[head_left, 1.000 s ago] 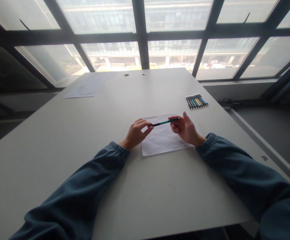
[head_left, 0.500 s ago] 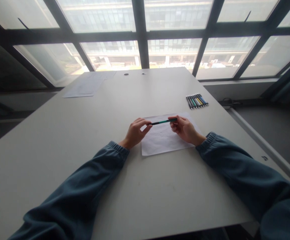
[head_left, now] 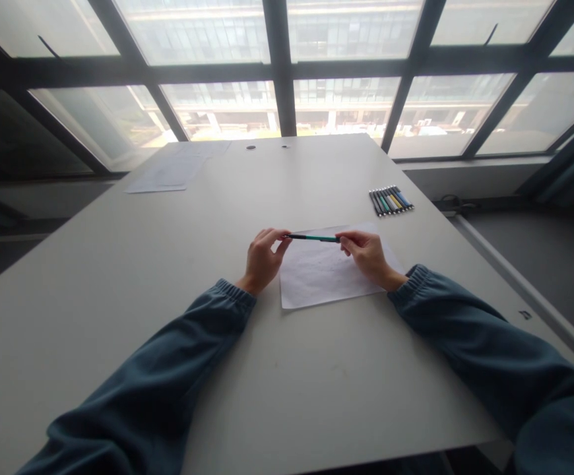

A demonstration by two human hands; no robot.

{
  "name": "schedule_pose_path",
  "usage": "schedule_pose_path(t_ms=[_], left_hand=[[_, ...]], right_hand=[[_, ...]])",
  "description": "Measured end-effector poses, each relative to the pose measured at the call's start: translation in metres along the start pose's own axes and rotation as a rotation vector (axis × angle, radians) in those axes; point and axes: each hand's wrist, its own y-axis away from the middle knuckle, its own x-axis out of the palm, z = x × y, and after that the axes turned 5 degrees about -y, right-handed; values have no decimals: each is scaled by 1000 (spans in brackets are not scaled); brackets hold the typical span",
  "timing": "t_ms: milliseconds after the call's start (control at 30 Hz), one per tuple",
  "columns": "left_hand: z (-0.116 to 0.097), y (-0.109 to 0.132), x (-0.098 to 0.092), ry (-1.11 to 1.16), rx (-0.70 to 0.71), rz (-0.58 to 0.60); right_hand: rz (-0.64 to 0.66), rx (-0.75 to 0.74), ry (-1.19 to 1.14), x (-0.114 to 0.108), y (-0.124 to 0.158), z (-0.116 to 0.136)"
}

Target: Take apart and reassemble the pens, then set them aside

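Observation:
A slim pen with a green barrel and dark ends is held nearly level above a sheet of white paper. My left hand pinches its left end between thumb and fingertips. At the other end, my right hand grips the pen with thumb and forefinger. The paper lies under the pen and partly beneath my right hand, with faint marks on it too small to read.
Several pens lie side by side in a row on the white table, towards its right edge. More paper sheets rest at the far left. Large windows stand beyond the table.
The pen has turned from a slight slope to nearly level, its left end rising. My left hand has moved up and slightly left; the right hand's fingers have shifted along the pen's end.

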Motion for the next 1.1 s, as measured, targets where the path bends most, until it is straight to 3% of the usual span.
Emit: schedule_pose_path(t_ms=[300,567,800,967,1100], left_hand=[[4,0,0,16,21,-25],[8,0,2,53,-11,-31],[15,0,5,-24,-56,76],[21,1,10,-150,-75,79],[21,2,11,-153,-20,216]], right_hand=[[55,-69,381,-2,1,-3],[212,-216,656,0,4,1],[242,-230,775,0,6,10],[130,-260,927,-3,-4,15],[-58,-183,1031,-22,-27,14]])
